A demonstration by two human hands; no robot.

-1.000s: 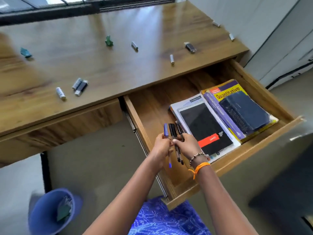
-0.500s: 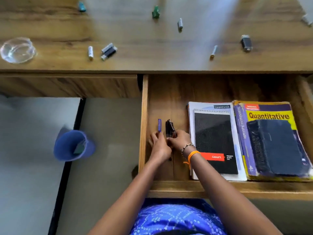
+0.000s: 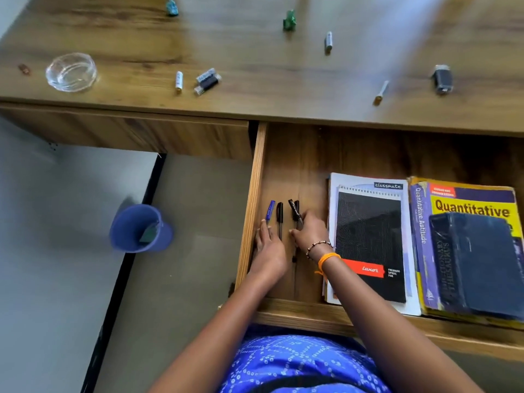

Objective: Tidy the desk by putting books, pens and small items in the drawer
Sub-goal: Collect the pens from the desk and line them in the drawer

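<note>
The drawer [image 3: 251, 211] is pulled out under the desk [image 3: 255, 63]. On its floor at the left lie a blue pen [image 3: 270, 211] and a black pen [image 3: 279, 215]. My left hand [image 3: 268, 249] rests on their lower ends with straight fingers. My right hand [image 3: 310, 231] curls round two black pens [image 3: 295, 211], low on the drawer floor. To the right, a spiral pad [image 3: 368, 236] lies on a notebook. A dark dictionary [image 3: 482, 262] lies on a yellow Quantitative Aptitude book [image 3: 470, 198].
On the desk lie a glass bowl [image 3: 71, 71], several batteries [image 3: 179, 80], a dark small device [image 3: 442, 78], a green figure [image 3: 289, 21] and a teal one [image 3: 171, 7]. A blue bin [image 3: 140, 228] stands on the floor left of the drawer.
Both hands went down with the bundle of pens onto the drawer floor. The blue pen and one black pen now lie apart at the left; the view swung to look straight down.
</note>
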